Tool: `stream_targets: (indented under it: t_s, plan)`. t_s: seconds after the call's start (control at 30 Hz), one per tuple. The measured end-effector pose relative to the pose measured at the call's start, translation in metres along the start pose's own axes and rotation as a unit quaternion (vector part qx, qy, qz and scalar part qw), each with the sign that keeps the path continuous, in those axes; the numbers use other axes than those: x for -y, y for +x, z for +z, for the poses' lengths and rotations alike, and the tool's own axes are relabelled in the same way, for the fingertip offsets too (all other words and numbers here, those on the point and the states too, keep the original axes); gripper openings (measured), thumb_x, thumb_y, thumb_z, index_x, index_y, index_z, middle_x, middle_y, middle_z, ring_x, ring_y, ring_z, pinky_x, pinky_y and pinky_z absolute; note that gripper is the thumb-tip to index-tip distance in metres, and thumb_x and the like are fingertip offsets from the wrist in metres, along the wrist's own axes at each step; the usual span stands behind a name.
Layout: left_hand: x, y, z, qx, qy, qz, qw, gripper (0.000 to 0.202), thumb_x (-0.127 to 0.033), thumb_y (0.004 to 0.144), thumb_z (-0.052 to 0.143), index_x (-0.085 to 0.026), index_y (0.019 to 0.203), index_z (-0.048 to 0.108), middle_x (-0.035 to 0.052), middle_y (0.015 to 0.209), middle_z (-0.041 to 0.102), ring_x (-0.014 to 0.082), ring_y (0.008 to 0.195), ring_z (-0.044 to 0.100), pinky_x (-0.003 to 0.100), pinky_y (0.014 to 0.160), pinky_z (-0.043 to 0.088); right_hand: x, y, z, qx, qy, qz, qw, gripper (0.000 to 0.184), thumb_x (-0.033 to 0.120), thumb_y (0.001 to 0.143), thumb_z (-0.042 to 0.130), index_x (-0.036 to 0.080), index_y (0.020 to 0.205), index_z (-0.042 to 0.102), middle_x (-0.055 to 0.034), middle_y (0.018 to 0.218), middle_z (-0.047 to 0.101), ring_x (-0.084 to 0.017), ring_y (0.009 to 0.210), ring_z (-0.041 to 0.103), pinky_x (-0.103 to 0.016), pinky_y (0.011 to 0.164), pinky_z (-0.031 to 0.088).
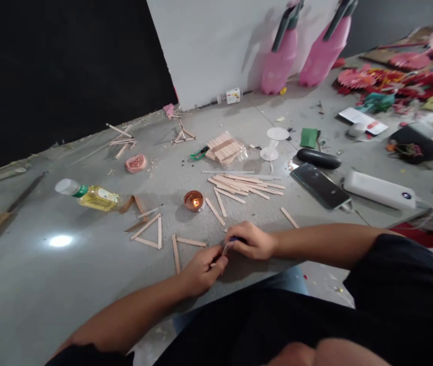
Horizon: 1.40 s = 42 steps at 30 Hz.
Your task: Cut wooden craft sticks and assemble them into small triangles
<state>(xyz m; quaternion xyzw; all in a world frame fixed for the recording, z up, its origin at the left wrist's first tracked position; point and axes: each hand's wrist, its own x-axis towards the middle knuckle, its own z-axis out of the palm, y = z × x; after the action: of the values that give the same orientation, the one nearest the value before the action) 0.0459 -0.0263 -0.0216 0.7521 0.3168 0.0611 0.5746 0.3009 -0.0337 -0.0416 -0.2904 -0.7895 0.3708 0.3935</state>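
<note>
Near the table's front edge my two hands meet. My left hand (203, 270) is closed, pinching a short pale piece that looks like a craft stick (225, 249). My right hand (253, 241) is closed around a small dark blue-handled tool (236, 238), mostly hidden by the fingers, its tip at the stick. To the left, three craft sticks form a triangle (159, 231), and two more sticks make an open corner (176, 253). A loose pile of craft sticks (243, 185) lies beyond my hands, beside a small lit candle (194, 202) in a brown cup.
Farther back are a bundle of sticks (224, 148) in plastic, green-handled scissors (199, 153) and small stick frames (183, 134). A bottle of yellow liquid (96, 197) lies left. A phone (319, 186), a white power bank (378, 190) and pink spray bottles (279, 63) are right.
</note>
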Motion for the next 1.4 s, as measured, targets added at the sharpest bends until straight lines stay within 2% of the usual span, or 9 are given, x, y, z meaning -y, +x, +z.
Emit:
stream_targets:
  t_s: [0.13, 0.37, 0.53, 0.67, 0.83, 1.03, 1.17, 1.27, 1.4]
  plan:
    - [0.000, 0.001, 0.002, -0.010, -0.012, 0.003, 1.000, 0.039, -0.048, 0.111, 0.046, -0.017, 0.093, 0.061, 0.0000, 0.076, 0.063, 0.0104, 0.069, 0.056, 0.023, 0.069, 0.042, -0.006, -0.001, 0.002, 0.011, -0.005, 0.003, 1.000, 0.033, 0.045, 0.110, 0.060, 0.013, 0.112, 0.068, -0.0016, 0.092, 0.068, -0.010, 0.080, 0.064, -0.026, 0.077, 0.058]
    - [-0.009, 0.003, 0.001, -0.013, -0.020, 0.014, 1.000, 0.036, -0.044, 0.111, 0.044, -0.015, 0.111, 0.065, 0.0008, 0.080, 0.068, 0.0106, 0.070, 0.059, 0.023, 0.070, 0.047, -0.020, 0.005, 0.006, 0.023, 0.003, 0.003, 1.000, 0.039, 0.048, 0.107, 0.066, 0.014, 0.127, 0.067, -0.0074, 0.116, 0.070, -0.015, 0.100, 0.070, -0.034, 0.089, 0.064]
    - [-0.018, 0.005, 0.000, -0.009, -0.003, 0.038, 0.999, 0.033, -0.039, 0.110, 0.046, -0.017, 0.092, 0.063, 0.0020, 0.083, 0.072, 0.0106, 0.074, 0.061, 0.024, 0.073, 0.046, -0.018, 0.001, 0.007, 0.016, -0.007, -0.007, 1.000, 0.041, 0.047, 0.107, 0.067, 0.014, 0.131, 0.067, -0.0090, 0.123, 0.070, -0.017, 0.107, 0.070, -0.037, 0.094, 0.065]
    - [-0.022, 0.009, -0.001, -0.003, 0.003, 0.059, 0.998, 0.030, -0.038, 0.107, 0.050, -0.018, 0.088, 0.060, 0.0010, 0.082, 0.072, 0.0116, 0.074, 0.063, 0.025, 0.071, 0.041, -0.009, -0.002, 0.000, 0.011, -0.028, -0.014, 0.999, 0.038, 0.047, 0.107, 0.066, 0.014, 0.125, 0.067, -0.0065, 0.113, 0.070, -0.014, 0.096, 0.068, -0.031, 0.086, 0.064]
    - [-0.021, 0.013, -0.001, 0.001, 0.010, 0.086, 0.996, 0.027, -0.039, 0.105, 0.052, -0.020, 0.087, 0.053, 0.0001, 0.078, 0.065, 0.0114, 0.067, 0.055, 0.028, 0.067, 0.034, 0.004, 0.002, -0.009, 0.007, -0.066, -0.018, 0.998, 0.025, 0.035, 0.113, 0.050, 0.017, 0.103, 0.064, -0.0015, 0.084, 0.065, -0.011, 0.075, 0.062, -0.024, 0.069, 0.050]
    - [-0.021, 0.016, 0.000, 0.002, 0.032, 0.106, 0.994, 0.028, -0.042, 0.103, 0.052, -0.021, 0.085, 0.047, 0.0003, 0.077, 0.058, 0.0120, 0.067, 0.046, 0.029, 0.067, 0.030, 0.010, 0.003, -0.011, 0.009, -0.092, -0.021, 0.996, 0.018, 0.029, 0.110, 0.049, 0.021, 0.102, 0.063, -0.0034, 0.083, 0.069, -0.013, 0.073, 0.065, -0.027, 0.066, 0.047]
    - [-0.024, 0.015, -0.003, 0.008, 0.043, 0.107, 0.993, 0.027, -0.042, 0.104, 0.049, -0.021, 0.088, 0.048, 0.0003, 0.077, 0.059, 0.0122, 0.069, 0.049, 0.028, 0.067, 0.031, 0.008, 0.000, -0.013, 0.011, -0.091, -0.014, 0.996, 0.016, 0.027, 0.109, 0.049, 0.021, 0.102, 0.063, -0.0034, 0.081, 0.068, -0.014, 0.073, 0.066, -0.027, 0.065, 0.048]
    - [-0.025, 0.013, -0.004, 0.009, 0.011, 0.094, 0.996, 0.026, -0.043, 0.104, 0.051, -0.021, 0.091, 0.053, 0.0013, 0.083, 0.067, 0.0124, 0.073, 0.057, 0.027, 0.069, 0.036, 0.005, -0.004, -0.016, 0.006, -0.080, -0.009, 0.997, 0.021, 0.033, 0.111, 0.047, 0.021, 0.104, 0.063, -0.0045, 0.081, 0.067, -0.015, 0.073, 0.066, -0.029, 0.065, 0.050]
    - [-0.027, 0.012, -0.005, 0.013, -0.063, 0.061, 0.996, 0.025, -0.041, 0.105, 0.054, -0.020, 0.092, 0.058, 0.0016, 0.086, 0.074, 0.0113, 0.074, 0.063, 0.026, 0.070, 0.041, -0.002, -0.011, -0.018, -0.023, -0.053, 0.007, 0.998, 0.042, 0.055, 0.112, 0.039, 0.021, 0.105, 0.062, -0.0055, 0.079, 0.061, -0.017, 0.068, 0.060, -0.032, 0.062, 0.050]
